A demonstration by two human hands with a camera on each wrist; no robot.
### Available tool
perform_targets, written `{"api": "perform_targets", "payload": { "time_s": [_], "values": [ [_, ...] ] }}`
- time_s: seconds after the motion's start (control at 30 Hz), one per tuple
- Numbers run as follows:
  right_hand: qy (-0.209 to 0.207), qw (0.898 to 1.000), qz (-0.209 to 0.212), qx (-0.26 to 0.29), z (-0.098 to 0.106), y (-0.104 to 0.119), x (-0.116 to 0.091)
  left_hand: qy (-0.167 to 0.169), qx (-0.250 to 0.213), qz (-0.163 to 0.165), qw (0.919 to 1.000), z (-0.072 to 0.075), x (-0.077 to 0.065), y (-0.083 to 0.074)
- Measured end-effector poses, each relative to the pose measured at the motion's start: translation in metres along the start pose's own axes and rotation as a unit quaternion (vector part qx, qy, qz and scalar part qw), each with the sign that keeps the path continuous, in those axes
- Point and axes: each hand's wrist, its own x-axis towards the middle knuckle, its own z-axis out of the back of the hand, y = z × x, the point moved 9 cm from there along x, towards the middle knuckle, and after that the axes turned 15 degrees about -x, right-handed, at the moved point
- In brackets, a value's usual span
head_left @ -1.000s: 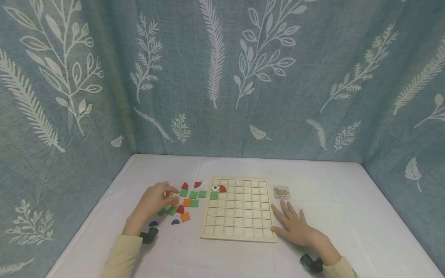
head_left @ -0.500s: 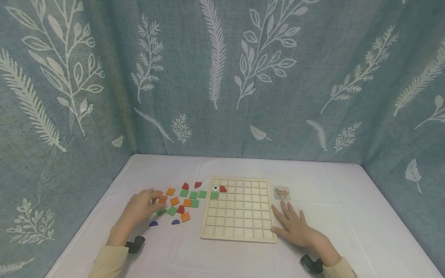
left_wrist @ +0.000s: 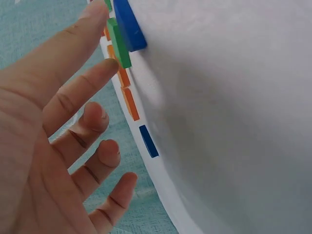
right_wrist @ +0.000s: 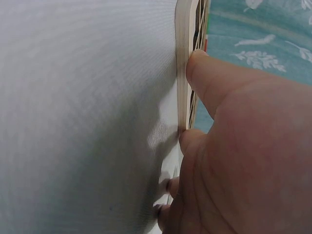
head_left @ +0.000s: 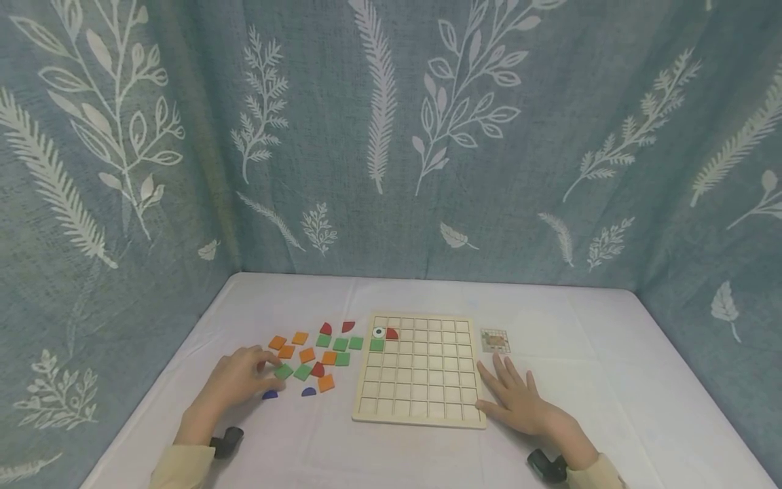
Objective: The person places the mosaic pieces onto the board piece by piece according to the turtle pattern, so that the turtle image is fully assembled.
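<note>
My left hand [head_left: 235, 377] is over the left part of the loose tiles, thumb and index finger spread at the near side of a green square tile [head_left: 283, 371]. In the left wrist view its fingers [left_wrist: 97, 117] are apart, and nothing is seen gripped. A blue half-round tile [head_left: 270, 394] lies by the thumb, partly hidden. My right hand [head_left: 519, 401] lies with fingers spread at the right edge of the wooden grid board [head_left: 421, 421], its thumb on the rim. On the board sit a white eye tile [head_left: 379, 332], a red quarter-round tile [head_left: 392, 333] and a green square tile [head_left: 377, 345].
Loose orange tiles [head_left: 307, 354], green tiles [head_left: 340, 344] and red tiles [head_left: 326, 329] lie left of the board, with another blue half-round tile [head_left: 308, 391]. A small picture card [head_left: 495, 341] lies right of the board. A patterned curtain [head_left: 391, 170] surrounds the white table [head_left: 421, 462].
My left hand has moved left and toward me, uncovering several orange tiles, and now is beside the green tile. The right hand and the board have stayed put.
</note>
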Motion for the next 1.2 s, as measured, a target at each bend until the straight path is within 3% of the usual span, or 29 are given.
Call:
{"api": "perform_targets", "payload": {
  "time_s": [0.73,1.0,1.2],
  "values": [
    [0.002,1.000,0.001,-0.003,-0.0012,-0.0012,-0.0010,-0.005,0.027,0.016,0.9995,-0.0018,-0.0021,0.0029],
    [-0.002,1.000,0.002,0.001,0.0020,0.0004,-0.0014,-0.012,0.040,-0.003,0.9991,-0.0010,0.0015,-0.0029],
    [-0.002,1.000,0.000,-0.005,0.0006,-0.0004,-0.0009,-0.010,0.032,0.001,0.9994,-0.0018,0.0019,-0.0015]
  ]
}}
